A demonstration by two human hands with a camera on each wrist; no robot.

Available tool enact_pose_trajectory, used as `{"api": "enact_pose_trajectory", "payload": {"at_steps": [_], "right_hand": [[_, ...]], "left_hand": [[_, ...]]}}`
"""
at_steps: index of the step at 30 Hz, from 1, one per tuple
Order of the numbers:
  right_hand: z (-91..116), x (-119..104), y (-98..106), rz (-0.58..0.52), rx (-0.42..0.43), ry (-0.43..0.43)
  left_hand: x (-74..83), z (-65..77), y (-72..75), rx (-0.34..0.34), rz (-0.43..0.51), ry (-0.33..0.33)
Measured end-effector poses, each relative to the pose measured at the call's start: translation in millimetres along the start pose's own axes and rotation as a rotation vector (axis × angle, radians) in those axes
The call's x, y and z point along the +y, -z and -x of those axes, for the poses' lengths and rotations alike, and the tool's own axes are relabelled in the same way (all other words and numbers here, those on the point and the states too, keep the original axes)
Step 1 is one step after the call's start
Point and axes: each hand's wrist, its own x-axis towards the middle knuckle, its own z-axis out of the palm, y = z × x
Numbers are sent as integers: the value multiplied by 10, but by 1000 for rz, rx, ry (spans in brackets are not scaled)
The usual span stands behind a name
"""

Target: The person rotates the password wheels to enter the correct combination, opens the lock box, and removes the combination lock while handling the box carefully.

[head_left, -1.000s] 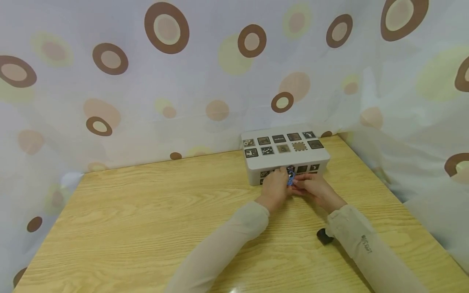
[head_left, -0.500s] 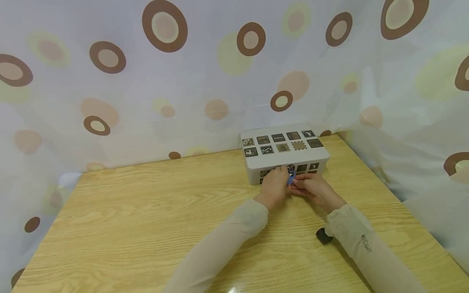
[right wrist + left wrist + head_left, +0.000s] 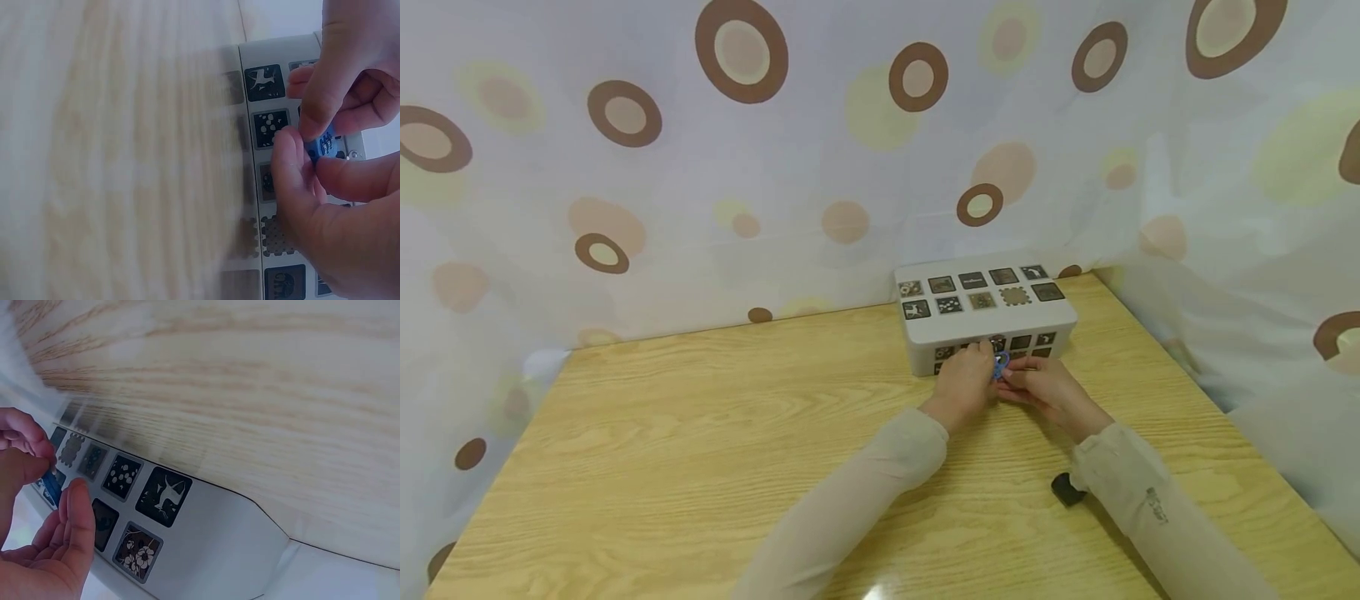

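A small blue padlock (image 3: 325, 145) with dark marks sits between both hands at the front of a white box (image 3: 985, 327). My left hand (image 3: 964, 383) pinches it from the left, with the thumb (image 3: 323, 100) against its body. From the right, my right hand (image 3: 1048, 387) pinches it between thumb and fingers. In the head view, a blue loop shows between the fingertips. Beside the padlock is a small metal clasp (image 3: 354, 155) on the box. Fingers hide much of the padlock in both wrist views, so I cannot tell whether it hangs in the clasp.
Dark square pictures cover the lid and front of the box, which stands near the back right of the wooden table (image 3: 700, 442). A small black object (image 3: 1066, 489) lies by the right sleeve. Patterned curtain (image 3: 850, 167) hangs behind and to the right.
Both hands stay at the front of the box with the padlock between them. The blue loop has shifted slightly to the right and shows a little more openly. The head view moves slightly.
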Motion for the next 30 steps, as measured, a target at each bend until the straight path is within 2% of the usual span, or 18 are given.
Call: {"api": "enact_pose_trajectory", "payload": {"at_steps": [6,12,20,26,30], "right_hand": [[60,-3,-18,-6,-18,37],[108,11,-19,-24,-17,42],[182,38,-21,5,-48,64],[229,28,-78,60,-97,96],[235,26,-135,73,-131,120]], "left_hand": [[5,15,37,-23,16,16],[7,49,57,-36,112,48],[11,213,180,-9,371,124],[-95,362,252,32,630,178],[-179,439,275,78,725,196]]}}
